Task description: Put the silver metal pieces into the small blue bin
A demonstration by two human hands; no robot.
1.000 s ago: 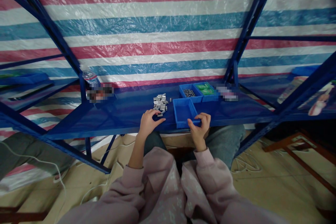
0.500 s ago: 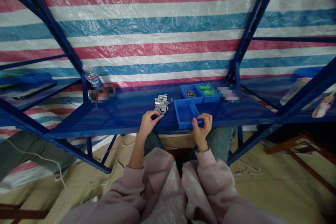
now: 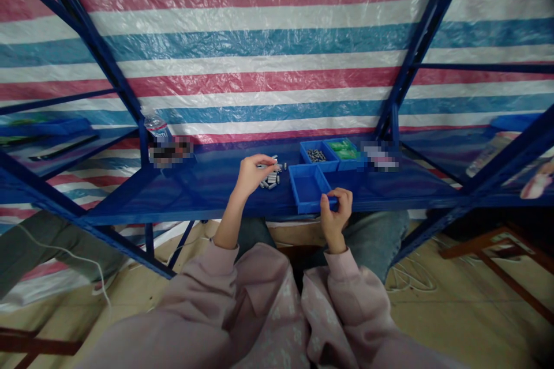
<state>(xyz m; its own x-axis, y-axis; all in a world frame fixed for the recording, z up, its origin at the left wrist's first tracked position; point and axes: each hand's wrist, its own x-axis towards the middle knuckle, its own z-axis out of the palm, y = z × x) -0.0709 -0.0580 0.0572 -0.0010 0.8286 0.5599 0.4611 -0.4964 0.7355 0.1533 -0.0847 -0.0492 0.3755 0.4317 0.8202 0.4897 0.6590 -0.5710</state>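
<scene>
My left hand (image 3: 254,174) hovers over a loose pile of small silvery metal cylinders (image 3: 271,180), its thumb and fingers pinched together. Whatever lies between those fingertips is too small to make out. One cylinder (image 3: 285,166) lies apart, just right of the pile. The shallow blue bin (image 3: 308,182) in front of me shows a bare floor. At its near right corner, my right hand (image 3: 336,211) is closed on the rim with thumb and curled fingers.
Behind stand a blue bin of small dark metal parts (image 3: 315,155) and another with green packets (image 3: 345,149). A clear bottle (image 3: 156,127) stands at the left of the blue shelf (image 3: 208,184). Blue uprights (image 3: 400,69) frame it; striped sheeting (image 3: 259,40) hangs behind.
My left hand has moved up and right, from the pile's near edge to above it, and now covers part of it. My right hand has stayed at the bin's corner.
</scene>
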